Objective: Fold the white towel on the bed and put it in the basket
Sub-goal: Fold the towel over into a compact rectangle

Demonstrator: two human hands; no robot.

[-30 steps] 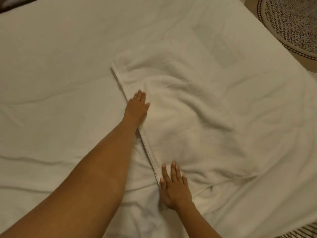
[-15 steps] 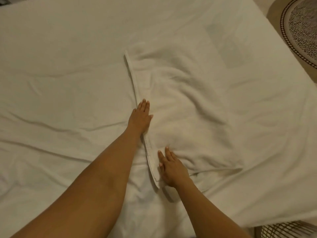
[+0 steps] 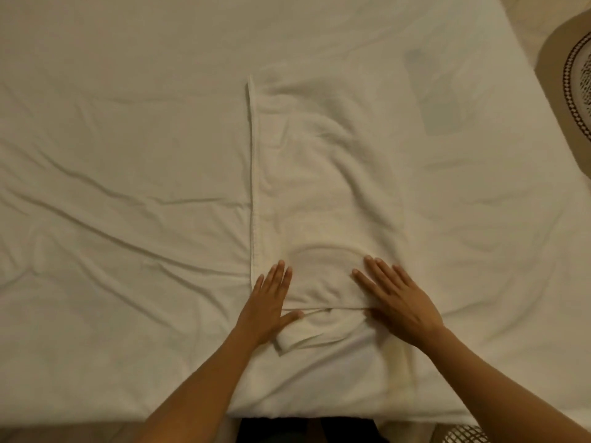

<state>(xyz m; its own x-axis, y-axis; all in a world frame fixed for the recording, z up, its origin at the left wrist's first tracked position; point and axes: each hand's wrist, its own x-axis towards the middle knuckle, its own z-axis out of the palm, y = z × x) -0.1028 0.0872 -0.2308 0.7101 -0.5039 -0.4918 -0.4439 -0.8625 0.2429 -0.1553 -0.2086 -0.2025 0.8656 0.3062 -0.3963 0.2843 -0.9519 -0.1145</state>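
Note:
The white towel [image 3: 326, 193] lies folded lengthwise on the bed, its hemmed edge running straight down its left side. My left hand [image 3: 267, 306] rests flat on the towel's near left corner, fingers apart. My right hand [image 3: 396, 298] lies flat on the near right part, fingers spread. Between the hands a lower layer of towel bunches out past the near edge. A mesh basket [image 3: 470, 434] shows only as a small piece at the bottom right.
The bed [image 3: 112, 171] is covered in a wrinkled white sheet. Its near edge runs along the bottom of the view. A round patterned rug [image 3: 579, 84] lies on the floor past the bed's right edge.
Both hands have slid toward me to the towel's near end. My left hand left the hemmed edge farther up. The view has swung so the towel now lies straight.

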